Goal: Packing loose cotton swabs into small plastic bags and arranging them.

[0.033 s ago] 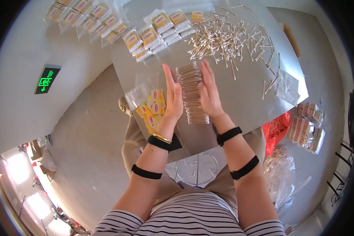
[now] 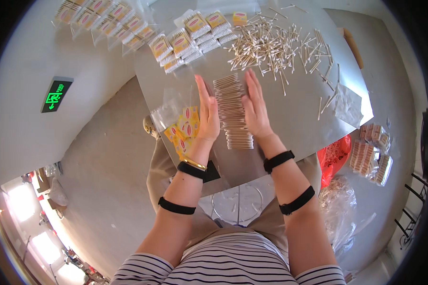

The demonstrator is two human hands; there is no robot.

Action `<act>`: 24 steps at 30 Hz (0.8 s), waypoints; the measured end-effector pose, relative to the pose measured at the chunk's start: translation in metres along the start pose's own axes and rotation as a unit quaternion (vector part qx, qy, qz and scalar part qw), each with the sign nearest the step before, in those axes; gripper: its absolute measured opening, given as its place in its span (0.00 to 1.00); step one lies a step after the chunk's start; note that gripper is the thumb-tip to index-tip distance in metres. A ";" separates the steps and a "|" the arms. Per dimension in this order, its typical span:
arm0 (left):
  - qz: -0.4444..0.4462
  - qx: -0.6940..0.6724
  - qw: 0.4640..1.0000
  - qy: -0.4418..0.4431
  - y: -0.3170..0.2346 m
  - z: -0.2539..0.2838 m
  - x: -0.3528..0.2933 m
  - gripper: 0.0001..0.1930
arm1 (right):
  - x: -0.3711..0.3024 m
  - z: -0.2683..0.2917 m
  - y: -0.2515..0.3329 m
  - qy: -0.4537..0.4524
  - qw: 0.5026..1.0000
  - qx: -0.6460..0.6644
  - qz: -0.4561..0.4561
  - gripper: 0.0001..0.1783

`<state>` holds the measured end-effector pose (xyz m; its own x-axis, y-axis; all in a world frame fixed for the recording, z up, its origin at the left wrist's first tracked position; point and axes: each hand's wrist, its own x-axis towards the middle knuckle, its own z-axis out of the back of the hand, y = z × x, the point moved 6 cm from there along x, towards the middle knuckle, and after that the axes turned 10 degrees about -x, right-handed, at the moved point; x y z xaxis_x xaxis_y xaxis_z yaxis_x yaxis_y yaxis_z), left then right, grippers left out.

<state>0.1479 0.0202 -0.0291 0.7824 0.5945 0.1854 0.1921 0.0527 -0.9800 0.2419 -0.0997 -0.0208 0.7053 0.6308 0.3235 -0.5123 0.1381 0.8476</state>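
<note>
A long row of cotton swabs (image 2: 231, 107) lies side by side on the grey table, its upper part shifted slightly left of its lower part. My left hand (image 2: 209, 113) stands on edge along the row's left ends, fingers straight and palm inward. On the other side my right hand (image 2: 256, 110) mirrors it, fingers stretched out, with a narrow gap to the swabs. Neither hand holds anything. Beside my left hand lie yellow printed cards (image 2: 187, 126) and clear plastic bags (image 2: 165, 115).
A loose heap of swabs (image 2: 266, 47) spreads over the far right of the table. Packed swab bundles (image 2: 182, 42) are stacked at the far left, with bagged packs (image 2: 102, 21) beyond. A crumpled white sheet (image 2: 348, 107) lies by the right edge. A red bag (image 2: 334, 159) stands below.
Both hands have moved slightly apart, the left one a little leftward and the right one a little rightward. The swab row looks nearly the same.
</note>
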 end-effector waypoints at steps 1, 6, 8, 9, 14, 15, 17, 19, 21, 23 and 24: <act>-0.001 0.003 1.000 -0.006 0.006 0.007 0.006 0.45 | 0.006 -0.004 0.000 0.005 1.000 0.004 0.003 0.34; 0.025 0.052 0.998 0.039 0.007 -0.011 0.020 0.43 | 0.014 -0.021 -0.002 0.063 0.997 0.003 -0.035 0.34; 0.021 0.043 0.998 0.035 0.008 -0.011 0.020 0.42 | 0.015 -0.019 -0.005 0.056 0.998 0.015 -0.033 0.34; 0.016 0.036 0.999 0.031 0.008 -0.009 0.020 0.42 | 0.017 -0.019 -0.003 0.049 0.998 0.028 -0.030 0.34; -0.012 0.082 0.996 0.029 -0.005 -0.005 0.007 0.42 | 0.012 -0.005 0.001 0.052 0.998 -0.024 -0.025 0.34; -0.025 0.160 0.986 0.033 -0.016 -0.006 -0.003 0.41 | 0.010 0.007 0.001 0.042 0.997 -0.046 -0.034 0.33; -0.034 0.293 0.952 0.079 -0.029 -0.014 -0.031 0.41 | -0.005 0.027 0.001 0.032 0.995 -0.092 -0.027 0.33; -0.043 0.422 0.898 0.119 -0.035 -0.024 -0.052 0.41 | -0.026 0.038 0.009 0.020 0.990 -0.136 -0.017 0.32; -0.014 0.546 0.815 0.194 -0.017 -0.041 -0.068 0.44 | -0.053 0.048 0.010 -0.004 0.978 -0.190 -0.082 0.30; -0.010 0.563 0.800 0.206 -0.010 -0.045 -0.070 0.45 | -0.077 0.052 0.014 -0.008 0.972 -0.215 -0.092 0.30; -0.003 0.556 0.807 0.200 -0.012 -0.047 -0.068 0.46 | -0.086 0.055 0.012 -0.012 0.965 -0.236 -0.109 0.30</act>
<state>0.1200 -0.0586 -0.0270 0.9545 0.2975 -0.0190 -0.2803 0.8741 -0.3967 0.2017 -0.1940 -0.0154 0.8293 0.5312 0.1733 -0.5134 0.6019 0.6117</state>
